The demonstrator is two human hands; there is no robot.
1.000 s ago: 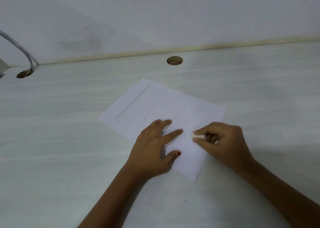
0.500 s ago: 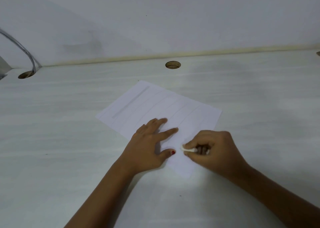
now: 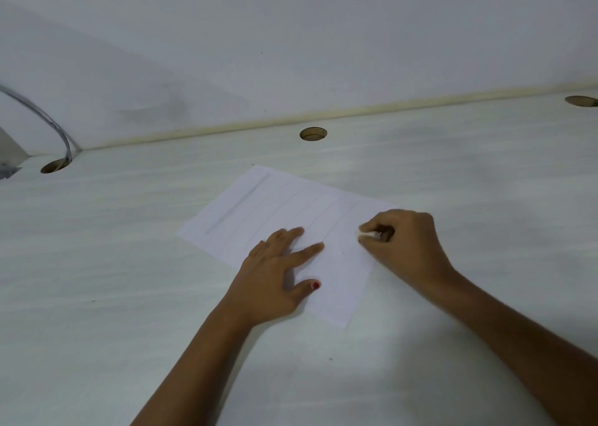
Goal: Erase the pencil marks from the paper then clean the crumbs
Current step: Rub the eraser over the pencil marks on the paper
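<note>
Head view, looking down on a pale, streaked desk (image 3: pixel 129 296) that meets a white wall (image 3: pixel 291 37) along a yellowed seam. A white sheet of paper (image 3: pixel 278 205) lies flat at centre frame, turned at an angle, one corner toward the top of the frame and one toward the bottom. Faint pencil marks (image 3: pixel 238 204) show on it: a broad grey stroke near its upper-left edge, then several thin lines running parallel across the sheet toward the right.

Left hand (image 3: pixel 275 276) rests palm-down on the lower-left part of the paper, fingers spread apart and extended, thumb out toward the right, its nail painted red. It holds nothing.

Right hand (image 3: pixel 404 244) sits at the right edge of the sheet, right of centre frame. Thumb and forefinger are pinched closed on a small white eraser (image 3: pixel 367 234), the other fingers curled in behind. The eraser tip pokes out to the left and sits at the paper surface near the rightmost pencil line; actual contact cannot be confirmed.

Three round cable holes are cut in the desk near the wall: one at upper centre (image 3: pixel 313 133), one at left (image 3: pixel 55 166), one at the far right edge (image 3: pixel 581 100). A grey cable (image 3: pixel 48 121) drops into the left hole.
</note>
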